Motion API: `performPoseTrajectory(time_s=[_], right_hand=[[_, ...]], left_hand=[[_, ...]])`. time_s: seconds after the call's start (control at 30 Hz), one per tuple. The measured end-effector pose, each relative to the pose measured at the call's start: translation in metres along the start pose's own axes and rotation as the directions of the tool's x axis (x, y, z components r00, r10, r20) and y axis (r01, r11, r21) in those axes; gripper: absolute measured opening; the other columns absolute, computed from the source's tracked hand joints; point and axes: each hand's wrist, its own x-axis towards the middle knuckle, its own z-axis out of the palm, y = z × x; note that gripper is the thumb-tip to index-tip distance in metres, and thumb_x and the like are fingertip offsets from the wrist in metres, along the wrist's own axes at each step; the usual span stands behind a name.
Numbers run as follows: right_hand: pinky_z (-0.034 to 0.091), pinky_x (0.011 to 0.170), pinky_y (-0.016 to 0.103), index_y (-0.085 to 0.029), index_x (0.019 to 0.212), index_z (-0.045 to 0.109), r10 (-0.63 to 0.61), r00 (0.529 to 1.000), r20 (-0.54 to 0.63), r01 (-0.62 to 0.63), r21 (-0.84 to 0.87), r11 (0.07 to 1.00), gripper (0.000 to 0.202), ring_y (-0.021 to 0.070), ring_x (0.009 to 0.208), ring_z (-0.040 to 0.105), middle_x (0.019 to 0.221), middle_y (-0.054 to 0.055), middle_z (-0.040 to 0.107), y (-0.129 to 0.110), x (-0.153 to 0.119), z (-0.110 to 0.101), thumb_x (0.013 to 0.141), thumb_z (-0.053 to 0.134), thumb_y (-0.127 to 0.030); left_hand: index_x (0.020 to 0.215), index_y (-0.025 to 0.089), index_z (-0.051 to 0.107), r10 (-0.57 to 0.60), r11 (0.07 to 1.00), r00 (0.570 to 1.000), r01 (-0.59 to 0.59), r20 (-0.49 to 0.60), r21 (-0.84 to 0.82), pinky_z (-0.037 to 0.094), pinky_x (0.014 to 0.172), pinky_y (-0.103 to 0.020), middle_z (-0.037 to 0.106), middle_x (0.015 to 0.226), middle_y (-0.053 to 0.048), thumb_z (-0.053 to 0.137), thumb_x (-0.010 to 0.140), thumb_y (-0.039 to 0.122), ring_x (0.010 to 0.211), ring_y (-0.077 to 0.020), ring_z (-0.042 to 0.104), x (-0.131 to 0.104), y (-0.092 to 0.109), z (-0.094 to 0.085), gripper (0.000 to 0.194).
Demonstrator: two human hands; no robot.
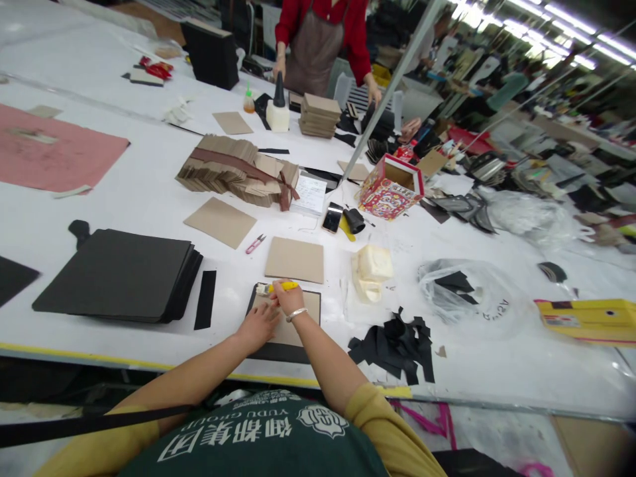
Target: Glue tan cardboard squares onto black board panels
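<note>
My right hand (289, 301) is closed around a brush with a yellow handle (283, 286). The pale bristles touch the far left part of a tan board (293, 322), which lies on a larger black sheet (281, 352). My left hand (259, 326) lies flat with fingers stretched over the left side of this board. Just beyond is another tan board (294, 260), with pink thread snips (255, 244) to its upper left. A cream-coloured, glue-smeared container (373, 268) stands to the right of my hands.
Left are a stack of black sheets (114, 271) and a black strip (205, 299). Black scraps (397, 344) and a plastic bag (467, 291) lie right. Further off are a tied bundle of boards (233, 169), a phone (332, 217), a red box (390, 189) and a co-worker (322, 46).
</note>
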Motion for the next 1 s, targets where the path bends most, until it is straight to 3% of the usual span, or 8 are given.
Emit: performPoseTrajectory(time_s=[0.13, 0.4, 0.47, 0.53, 0.63, 0.77, 0.9, 1.0], right_hand=[[0.043, 0.037, 0.017, -0.018, 0.076, 0.057, 0.056, 0.994, -0.098, -0.059, -0.023, 0.998, 0.017, 0.0088, 0.039, 0.053, 0.051, -0.003, 0.056, 0.020, -0.003, -0.025, 0.076, 0.048, -0.033], [0.045, 0.043, 0.018, -0.019, 0.087, 0.058, 0.063, 0.917, -0.393, -0.104, -0.085, 0.991, 0.026, 0.0082, 0.043, 0.054, 0.058, -0.003, 0.057, 0.069, -0.074, -0.161, 0.079, 0.044, -0.039], [0.046, 0.048, 0.019, -0.022, 0.102, 0.055, -0.033, 0.925, -0.377, -0.060, -0.233, 0.971, 0.030, 0.0088, 0.048, 0.056, 0.066, -0.002, 0.061, 0.083, -0.094, -0.186, 0.083, 0.041, -0.040], [0.046, 0.058, 0.022, -0.023, 0.110, 0.051, -0.161, 0.938, -0.306, -0.010, -0.491, 0.871, 0.030, 0.0111, 0.059, 0.059, 0.076, 0.001, 0.063, 0.099, -0.110, -0.205, 0.086, 0.040, -0.036], [0.042, 0.075, 0.026, -0.020, 0.105, 0.054, -0.277, 0.956, -0.101, 0.071, -0.833, 0.549, 0.023, 0.0167, 0.084, 0.056, 0.087, 0.006, 0.061, 0.123, -0.119, -0.218, 0.085, 0.044, -0.023], [0.035, 0.083, 0.032, -0.017, 0.096, 0.056, -0.270, 0.954, 0.133, 0.196, -0.956, 0.219, 0.017, 0.0201, 0.091, 0.048, 0.083, 0.008, 0.057, 0.144, -0.112, -0.220, 0.082, 0.046, -0.015], [0.034, 0.079, 0.032, -0.016, 0.094, 0.056, -0.290, 0.939, 0.184, 0.230, -0.964, 0.133, 0.016, 0.0194, 0.081, 0.048, 0.076, 0.008, 0.055, 0.137, -0.108, -0.219, 0.083, 0.044, -0.014], [0.036, 0.072, 0.029, -0.016, 0.093, 0.054, -0.368, 0.917, 0.151, 0.250, -0.939, 0.238, 0.015, 0.0176, 0.075, 0.049, 0.074, 0.006, 0.054, 0.113, -0.109, -0.215, 0.083, 0.043, -0.015]], left_hand=[[0.121, 0.025, 0.047, 0.008, 0.999, 1.000, -0.008, 0.000, 0.032, 0.033, 0.090, -0.041, 0.040, 0.130, -0.010, 0.060, 0.071, 0.029, 0.115, -0.0311, 0.036, -0.004, 0.000, 0.002, 0.051], [0.121, 0.024, 0.049, 0.068, 0.993, 0.998, -0.066, -0.019, 0.095, 0.035, 0.088, -0.038, 0.043, 0.127, -0.012, 0.054, 0.076, 0.034, 0.111, -0.0296, 0.039, 0.000, -0.002, 0.008, 0.047], [0.121, 0.024, 0.049, 0.060, 0.993, 0.998, -0.059, -0.015, 0.100, 0.035, 0.088, -0.038, 0.043, 0.128, -0.012, 0.053, 0.076, 0.036, 0.112, -0.0297, 0.039, 0.001, -0.002, 0.008, 0.047], [0.121, 0.024, 0.049, 0.056, 0.994, 0.998, -0.055, -0.005, 0.099, 0.035, 0.088, -0.039, 0.042, 0.128, -0.012, 0.053, 0.076, 0.037, 0.112, -0.0296, 0.038, 0.001, -0.001, 0.008, 0.047], [0.121, 0.023, 0.049, 0.048, 0.995, 0.999, -0.049, 0.011, 0.091, 0.035, 0.089, -0.039, 0.042, 0.128, -0.013, 0.052, 0.077, 0.036, 0.112, -0.0292, 0.038, 0.002, 0.001, 0.008, 0.046], [0.121, 0.024, 0.049, 0.029, 0.996, 0.999, -0.031, 0.023, 0.083, 0.035, 0.089, -0.039, 0.041, 0.129, -0.013, 0.051, 0.077, 0.036, 0.113, -0.0290, 0.038, 0.003, 0.005, 0.006, 0.046], [0.121, 0.023, 0.049, 0.014, 0.997, 0.999, -0.017, 0.033, 0.074, 0.035, 0.090, -0.040, 0.042, 0.128, -0.013, 0.052, 0.077, 0.036, 0.113, -0.0291, 0.039, 0.004, 0.007, 0.003, 0.046], [0.119, 0.022, 0.050, 0.008, 0.999, 0.998, -0.011, 0.063, 0.041, 0.034, 0.092, -0.039, 0.043, 0.128, -0.013, 0.056, 0.073, 0.034, 0.112, -0.0285, 0.041, 0.006, 0.006, 0.000, 0.047]])
